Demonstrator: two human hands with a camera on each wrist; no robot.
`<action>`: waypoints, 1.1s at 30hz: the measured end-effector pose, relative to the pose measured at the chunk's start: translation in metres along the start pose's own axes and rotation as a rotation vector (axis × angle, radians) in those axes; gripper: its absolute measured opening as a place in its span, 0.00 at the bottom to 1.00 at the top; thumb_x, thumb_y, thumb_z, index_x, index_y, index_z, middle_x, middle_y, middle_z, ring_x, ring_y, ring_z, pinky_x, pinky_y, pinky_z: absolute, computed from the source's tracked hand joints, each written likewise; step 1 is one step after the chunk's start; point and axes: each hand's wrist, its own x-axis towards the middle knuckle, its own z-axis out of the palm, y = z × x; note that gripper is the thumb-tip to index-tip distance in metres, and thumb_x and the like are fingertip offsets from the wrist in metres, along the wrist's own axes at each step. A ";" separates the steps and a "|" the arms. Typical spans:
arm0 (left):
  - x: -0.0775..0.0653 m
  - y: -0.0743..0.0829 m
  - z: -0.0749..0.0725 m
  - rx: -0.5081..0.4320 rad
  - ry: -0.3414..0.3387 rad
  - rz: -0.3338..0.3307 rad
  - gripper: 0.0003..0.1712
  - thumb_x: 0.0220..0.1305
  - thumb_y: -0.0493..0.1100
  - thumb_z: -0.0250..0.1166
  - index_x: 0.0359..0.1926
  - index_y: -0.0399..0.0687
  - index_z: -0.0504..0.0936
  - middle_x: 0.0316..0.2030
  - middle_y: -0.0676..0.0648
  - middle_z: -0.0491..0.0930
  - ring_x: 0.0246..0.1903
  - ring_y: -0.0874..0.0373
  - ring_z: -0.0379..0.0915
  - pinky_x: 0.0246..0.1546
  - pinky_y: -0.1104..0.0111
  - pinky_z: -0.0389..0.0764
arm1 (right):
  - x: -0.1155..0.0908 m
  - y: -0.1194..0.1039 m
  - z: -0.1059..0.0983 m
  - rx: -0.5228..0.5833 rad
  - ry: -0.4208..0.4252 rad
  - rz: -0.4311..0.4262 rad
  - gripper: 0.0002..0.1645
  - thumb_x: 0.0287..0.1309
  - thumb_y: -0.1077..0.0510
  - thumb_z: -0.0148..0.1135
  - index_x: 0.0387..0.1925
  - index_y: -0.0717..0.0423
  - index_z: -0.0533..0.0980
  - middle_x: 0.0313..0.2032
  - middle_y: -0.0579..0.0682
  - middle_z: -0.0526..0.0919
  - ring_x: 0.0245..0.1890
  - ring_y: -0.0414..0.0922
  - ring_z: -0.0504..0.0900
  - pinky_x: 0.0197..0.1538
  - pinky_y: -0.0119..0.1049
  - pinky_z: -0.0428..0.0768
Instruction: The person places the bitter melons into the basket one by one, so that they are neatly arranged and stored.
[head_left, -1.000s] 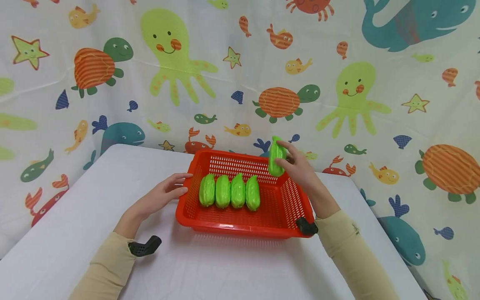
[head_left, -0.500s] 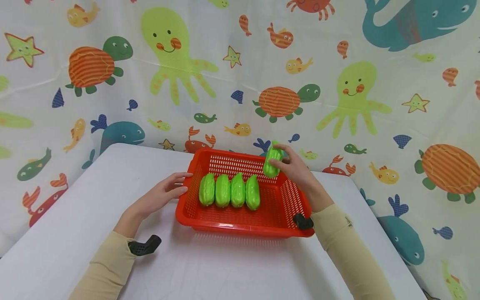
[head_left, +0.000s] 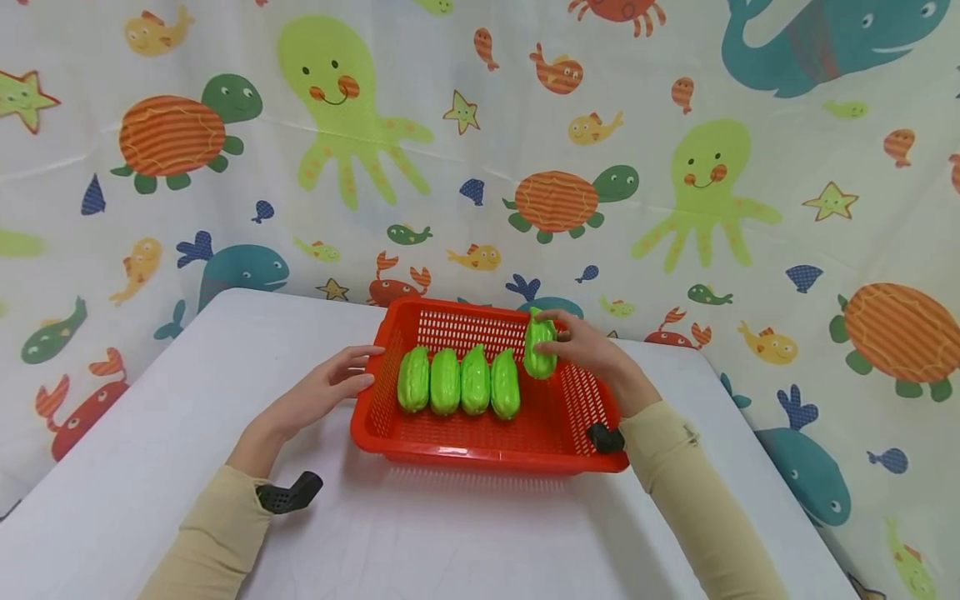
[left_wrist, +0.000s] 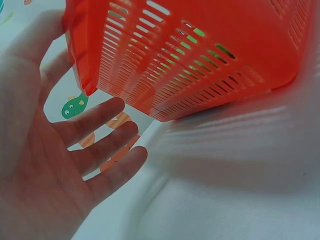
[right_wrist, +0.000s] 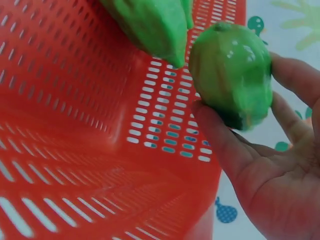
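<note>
My right hand (head_left: 588,346) holds a glossy green ribbed fruit (head_left: 539,346) between thumb and fingers, over the back right part of the red plastic basket (head_left: 480,454). In the right wrist view this fruit (right_wrist: 230,75) is seen end-on, with the thumb (right_wrist: 220,135) against its lower side. Several matching green fruits (head_left: 446,382) lie side by side in a row in the basket's left half. At the left rim, my left hand (head_left: 322,392) touches the basket with its fingertips. Three of its fingers (left_wrist: 107,142) stretch out loosely below the rim in the left wrist view.
The basket has slotted walls and stands on a white-covered table (head_left: 315,550). Behind rises a white curtain (head_left: 465,67) printed with sea animals. A black strap device (head_left: 288,493) sits on the left wrist, another (head_left: 606,438) on the right wrist.
My right hand has moved left and down with the green fruit, bringing it closer to the row. The left hand has stayed at the basket's rim.
</note>
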 end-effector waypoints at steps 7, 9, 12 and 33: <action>-0.001 0.000 -0.001 -0.002 0.005 -0.001 0.33 0.70 0.56 0.58 0.72 0.59 0.60 0.67 0.36 0.63 0.61 0.38 0.67 0.54 0.48 0.77 | -0.001 0.004 0.001 -0.048 -0.091 0.048 0.32 0.62 0.54 0.65 0.66 0.46 0.65 0.60 0.60 0.68 0.55 0.56 0.74 0.59 0.54 0.75; -0.001 0.000 0.000 -0.007 0.003 -0.003 0.33 0.70 0.56 0.58 0.72 0.59 0.60 0.67 0.36 0.63 0.61 0.37 0.67 0.53 0.48 0.77 | -0.001 0.005 0.002 -0.064 -0.118 0.057 0.32 0.62 0.54 0.65 0.66 0.47 0.65 0.60 0.59 0.67 0.54 0.55 0.74 0.58 0.52 0.76; -0.002 -0.001 0.001 -0.018 -0.001 -0.002 0.32 0.70 0.56 0.58 0.72 0.59 0.61 0.66 0.36 0.63 0.60 0.38 0.67 0.53 0.49 0.78 | 0.000 0.008 0.004 -0.070 -0.161 0.075 0.32 0.63 0.55 0.64 0.66 0.48 0.65 0.62 0.58 0.65 0.55 0.53 0.73 0.57 0.48 0.78; 0.000 -0.001 0.001 -0.004 -0.003 0.022 0.32 0.71 0.55 0.57 0.72 0.58 0.61 0.67 0.36 0.63 0.60 0.38 0.69 0.53 0.49 0.78 | 0.006 0.016 0.015 -0.159 -0.190 0.144 0.31 0.59 0.55 0.67 0.63 0.44 0.67 0.60 0.55 0.67 0.59 0.54 0.67 0.56 0.48 0.78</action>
